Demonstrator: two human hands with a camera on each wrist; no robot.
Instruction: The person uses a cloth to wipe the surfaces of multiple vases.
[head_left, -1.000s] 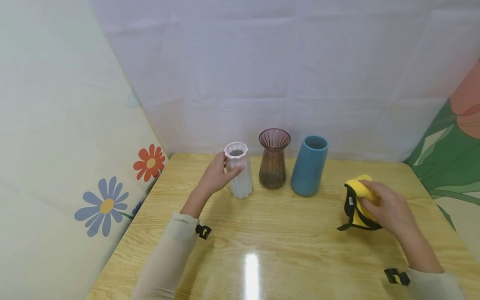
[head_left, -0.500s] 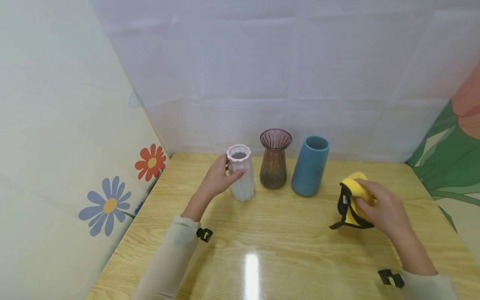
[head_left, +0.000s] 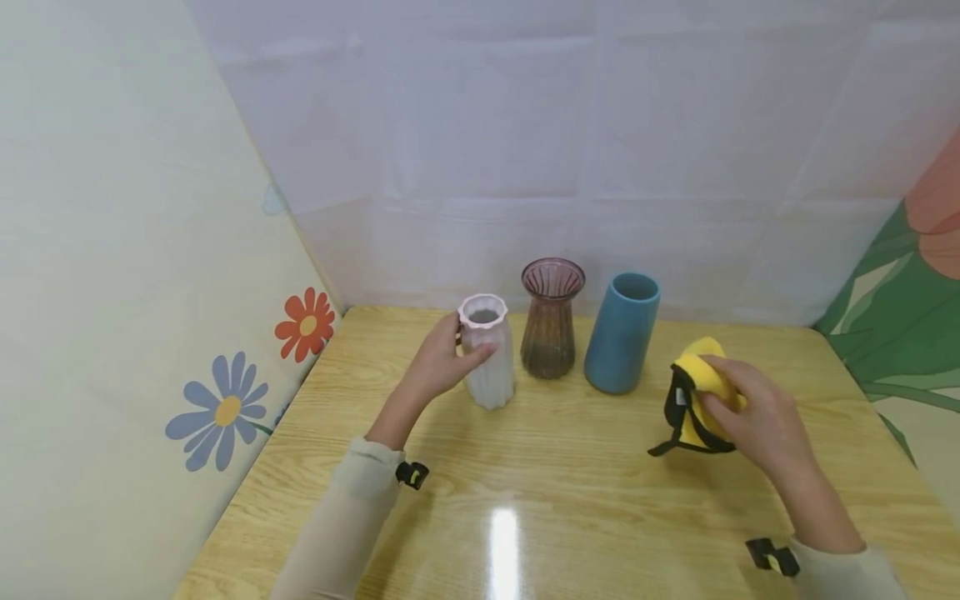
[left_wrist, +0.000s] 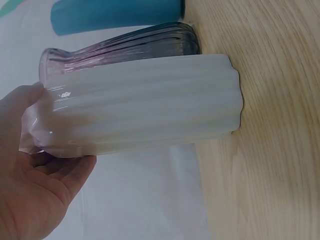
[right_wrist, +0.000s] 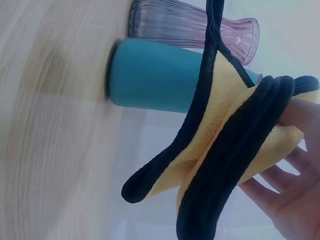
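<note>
My left hand (head_left: 441,360) grips a white fluted vase (head_left: 491,371) near its scalloped rim, thumb on the near side and fingers behind. In the left wrist view the white vase (left_wrist: 150,102) stretches from the hand to its base by the wood surface. On the right, a folded yellow cloth with black edging (head_left: 697,400) is pinched between the thumb and fingers of my right hand (head_left: 765,417). The right wrist view shows the cloth (right_wrist: 225,125) hanging from that hand, partly covering the blue vase behind it.
A purple-and-grey ribbed glass vase (head_left: 549,325) stands just right of the white one. Beside it is a blue vase (head_left: 621,337), both upright near the table's back edge. The wooden table (head_left: 585,475) meets a white cloth backdrop (head_left: 480,167), with flower-printed sheets at both sides.
My left hand and the white vase have shifted slightly right and nearer to me. The right hand has carried the yellow cloth leftward, closer to the blue vase.
</note>
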